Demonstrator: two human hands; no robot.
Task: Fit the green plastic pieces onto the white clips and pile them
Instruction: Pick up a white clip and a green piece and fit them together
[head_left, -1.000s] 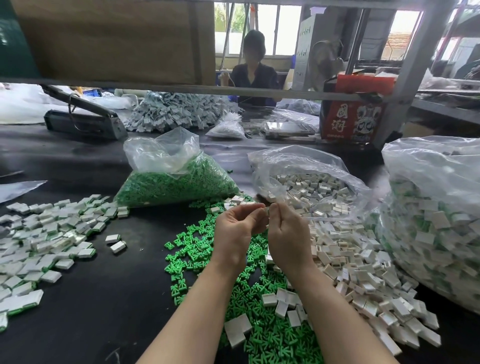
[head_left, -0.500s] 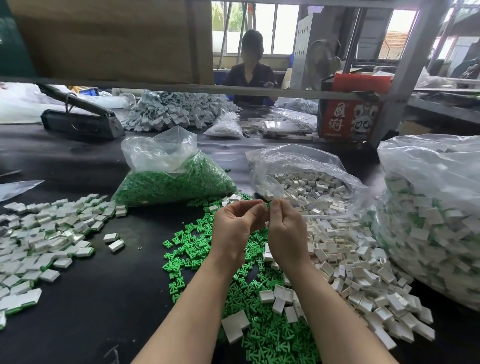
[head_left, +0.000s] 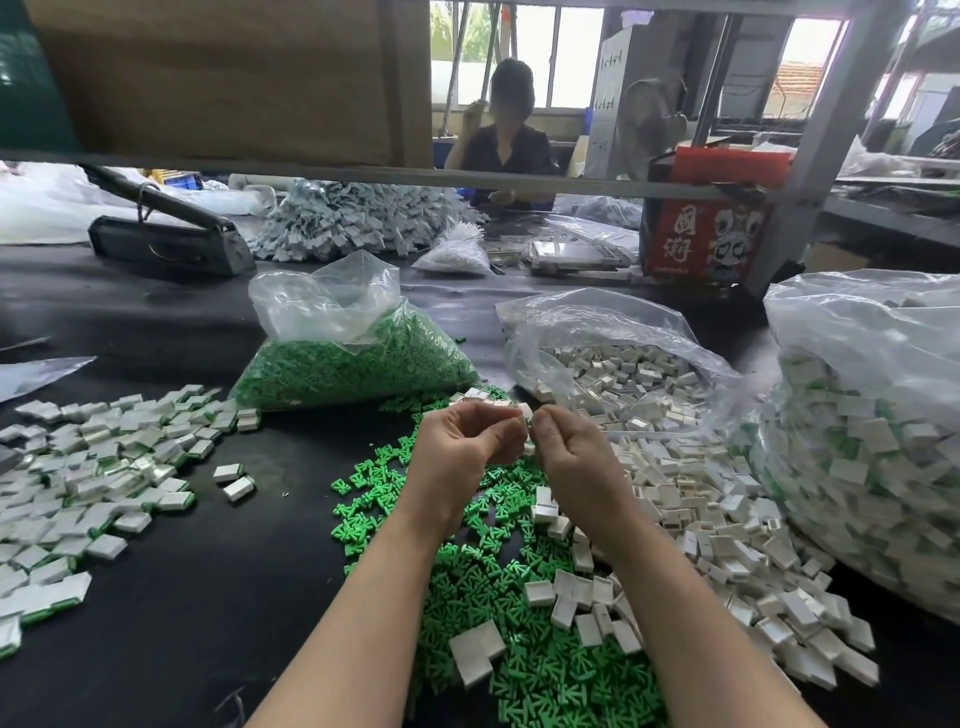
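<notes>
Left hand (head_left: 465, 449) & right hand (head_left: 571, 452) meet fingertip to fingertip above loose green pieces (head_left: 498, 571). Both grips pinch one small white clip (head_left: 523, 411) betw. them. Assembled pile (head_left: 88, 467) sits far left on black worktop (head_left: 234, 597).

Bare black table (head_left: 218, 597) — bags (head_left: 857, 415) rightward

Finished pile (head_left: 88, 483) left, loose clips (head_left: 701, 525) right, bags (head_left: 358, 358) behind.
</notes>
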